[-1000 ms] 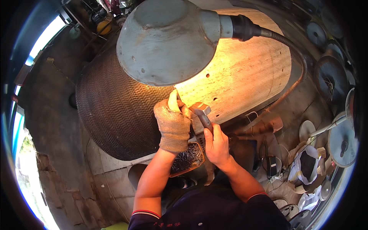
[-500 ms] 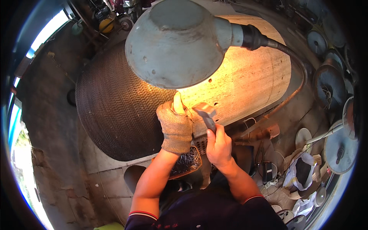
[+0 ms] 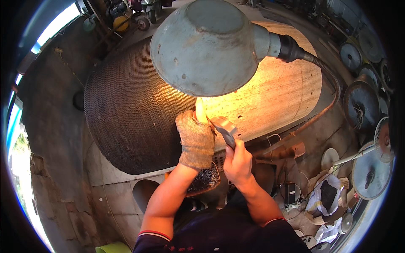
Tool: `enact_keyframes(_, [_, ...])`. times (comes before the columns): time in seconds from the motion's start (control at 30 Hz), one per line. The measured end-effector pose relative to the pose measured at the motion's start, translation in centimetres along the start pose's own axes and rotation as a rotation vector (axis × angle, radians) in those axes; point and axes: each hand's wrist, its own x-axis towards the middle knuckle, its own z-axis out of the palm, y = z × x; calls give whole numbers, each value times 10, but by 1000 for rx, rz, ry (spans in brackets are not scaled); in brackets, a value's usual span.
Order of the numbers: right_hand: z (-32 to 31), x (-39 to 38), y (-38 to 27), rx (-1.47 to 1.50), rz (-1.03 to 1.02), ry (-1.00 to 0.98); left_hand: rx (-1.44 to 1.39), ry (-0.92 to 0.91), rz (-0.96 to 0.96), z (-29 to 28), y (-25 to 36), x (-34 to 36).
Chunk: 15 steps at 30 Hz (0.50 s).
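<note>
My right hand (image 3: 238, 164) is closed around the handle of a hammer (image 3: 225, 128), its metal head close beside my left hand. On my left hand (image 3: 196, 137) is a worn knitted glove, with one bare finger sticking up out of it. Its other fingers are curled; anything they pinch is hidden. That hand lies at the border between a dark covering of close, wavy ridged rows (image 3: 126, 109) and the bare pale wood of a big rounded drum (image 3: 291, 84). Below the glove, a tray (image 3: 219, 180) holds many small shiny metal pieces.
A grey lamp (image 3: 202, 50) hangs low over the drum, hiding part of it; its flexible neck (image 3: 336, 90) curves down the right. Metal discs (image 3: 371, 175) stand at the right, near an open white bag (image 3: 325, 196). Wheeled equipment (image 3: 143, 23) is at the far left.
The hammer head has come lower and nearer to my left glove. My view has shifted slightly, so the lamp appears further right.
</note>
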Motion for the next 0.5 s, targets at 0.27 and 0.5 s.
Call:
enact_keyframes(0.27, [7,0,9,-6,-122,67,-20,-36,206,-43,-1,-66])
enact_keyframes(0.5, [15,-16,13,365,81,134,174,-795,71,-62,-10,-153])
